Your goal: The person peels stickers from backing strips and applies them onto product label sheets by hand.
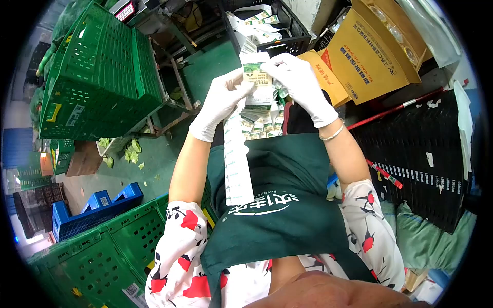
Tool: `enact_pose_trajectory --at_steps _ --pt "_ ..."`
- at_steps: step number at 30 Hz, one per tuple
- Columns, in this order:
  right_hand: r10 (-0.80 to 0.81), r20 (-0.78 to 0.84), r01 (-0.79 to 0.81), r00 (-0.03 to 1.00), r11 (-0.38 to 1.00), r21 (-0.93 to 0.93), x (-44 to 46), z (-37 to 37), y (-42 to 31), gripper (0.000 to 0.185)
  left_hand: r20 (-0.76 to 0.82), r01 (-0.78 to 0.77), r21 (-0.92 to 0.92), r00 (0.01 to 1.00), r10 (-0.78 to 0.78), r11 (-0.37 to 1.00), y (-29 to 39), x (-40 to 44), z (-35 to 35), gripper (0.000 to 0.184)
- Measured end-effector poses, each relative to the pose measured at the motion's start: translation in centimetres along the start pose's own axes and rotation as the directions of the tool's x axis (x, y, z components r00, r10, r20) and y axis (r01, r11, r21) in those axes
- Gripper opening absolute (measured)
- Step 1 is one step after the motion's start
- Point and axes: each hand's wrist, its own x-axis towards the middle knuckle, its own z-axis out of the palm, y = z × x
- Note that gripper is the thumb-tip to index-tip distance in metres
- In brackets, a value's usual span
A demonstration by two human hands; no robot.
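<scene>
Green floor (208,64) beyond the apron (272,179), leafy scraps (132,151) off to its left. Green crates (100,72) are stacked up that side too, with a cardboard box (367,54) past its right. The label strip (258,77) is just beyond the apron's top edge, long axis running pretty much straight away from it, and a pale tail (237,164) hangs down over the cloth. Left hand (223,97) and right hand (298,82), both gloved, angle inward, each grip pinching a strip edge.
</scene>
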Motion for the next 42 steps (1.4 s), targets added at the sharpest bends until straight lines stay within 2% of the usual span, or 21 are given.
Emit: enact_pose_trajectory --at_steps 3,4,5,7,9,10,11,13,15,18,21,23,25,26,29,31,33,34,37,39,42 --pt "-0.277 -0.047 0.247 0.96 0.912 -0.328 0.7 0.7 1.3 0.026 0.015 0.033 -0.003 0.999 -0.033 0.999 0.3 -0.4 -0.2 0.042" --pt "-0.328 -0.075 0.239 0.942 0.808 -0.538 1.1 0.6 1.8 0.027 0.017 0.042 0.0 0.999 -0.042 0.999 0.4 -0.5 -0.4 0.043" --pt "-0.217 -0.098 0.14 0.971 0.853 -0.502 1.2 0.3 2.1 0.026 0.021 0.043 0.002 0.999 -0.043 0.999 0.6 -0.7 -0.5 0.042" --pt "0.143 0.14 -0.127 0.98 0.985 -0.114 0.8 -0.6 0.3 0.026 0.036 0.052 0.006 0.998 -0.052 0.999 0.9 -1.0 -0.6 0.041" --pt "0.056 0.301 -0.037 0.952 0.997 -0.071 0.1 -0.7 0.6 0.026 0.022 0.099 -0.163 0.995 -0.097 0.982 0.6 -0.7 -1.1 0.039" --pt "0.011 0.379 0.006 0.925 0.999 -0.044 -0.4 -0.7 0.5 0.026 -0.002 0.099 -0.146 0.995 -0.1 0.984 -0.2 -0.2 -1.9 0.037" --pt "0.075 0.447 -0.017 0.891 0.991 -0.132 -0.9 -1.1 0.0 0.025 -0.057 0.1 -0.156 0.992 -0.11 0.983 -1.0 0.4 -2.4 0.036" --pt "0.098 0.447 -0.014 0.889 0.982 -0.186 -1.8 -1.3 -0.4 0.024 -0.081 0.083 -0.065 0.993 -0.088 0.994 0.2 0.6 -2.0 0.035" --pt "0.238 0.19 -0.229 0.952 0.971 -0.069 -1.4 -1.4 -0.2 0.026 -0.074 0.039 -0.111 0.996 -0.047 0.993 0.3 0.5 -1.3 0.035" --pt "0.12 0.008 -0.119 0.993 0.977 0.177 -0.7 -1.7 -0.6 0.022 -0.033 0.014 -0.084 0.999 -0.017 0.996 -0.1 0.4 -0.5 0.035" --pt "-0.104 -0.017 0.105 0.994 0.992 0.076 0.0 -0.3 0.9 0.025 0.025 0.013 -0.009 1.0 -0.012 1.0 0.0 0.0 0.2 0.036" --pt "-0.122 -0.045 0.11 0.992 0.972 -0.208 0.0 0.3 0.7 0.031 0.02 0.009 0.024 1.0 -0.01 1.0 -0.5 -0.1 0.3 0.035" --pt "-0.145 -0.11 0.066 0.983 0.849 -0.524 0.2 0.7 0.6 0.032 0.018 0.017 0.016 1.0 -0.017 1.0 -0.6 -0.2 0.0 0.034" --pt "-0.238 -0.219 0.068 0.946 0.808 -0.585 0.3 0.9 1.2 0.028 0.013 0.021 0.011 1.0 -0.022 1.0 -0.5 -0.4 -0.3 0.034" --pt "0.133 0.164 -0.128 0.977 0.991 -0.04 0.1 -0.5 0.4 0.025 0.014 0.047 0.016 0.999 -0.047 0.999 0.3 -0.7 -0.2 0.032" --pt "0.14 0.318 -0.117 0.938 0.989 -0.09 -0.7 -0.7 -0.9 0.024 -0.059 0.075 -0.119 0.995 -0.082 0.99 0.5 -0.4 -0.7 0.031" --pt "0.157 0.45 -0.088 0.879 0.981 -0.171 -1.5 -1.0 -1.3 0.022 -0.124 0.112 -0.104 0.984 -0.125 0.988 0.6 0.1 -1.6 0.029" --pt "0.182 0.454 -0.045 0.872 0.954 -0.296 -1.5 -1.4 -1.0 0.022 -0.117 0.092 -0.119 0.987 -0.106 0.989 0.6 0.1 -1.6 0.028" --pt "0.021 0.176 -0.008 0.984 0.997 -0.076 -1.1 -1.8 -0.1 0.026 -0.092 0.06 -0.06 0.994 -0.066 0.996 -0.1 0.1 -1.4 0.03" --pt "-0.1 0.108 0.098 0.989 0.995 0.024 -0.3 -1.9 0.3 0.025 -0.051 0.039 0.018 0.998 -0.038 0.999 -0.3 0.1 -0.8 0.031" --pt "-0.179 0.064 0.182 0.982 0.982 -0.045 0.2 -0.6 0.0 0.026 0.014 0.02 0.008 1.0 -0.02 1.0 -0.5 -0.1 0.0 0.031"
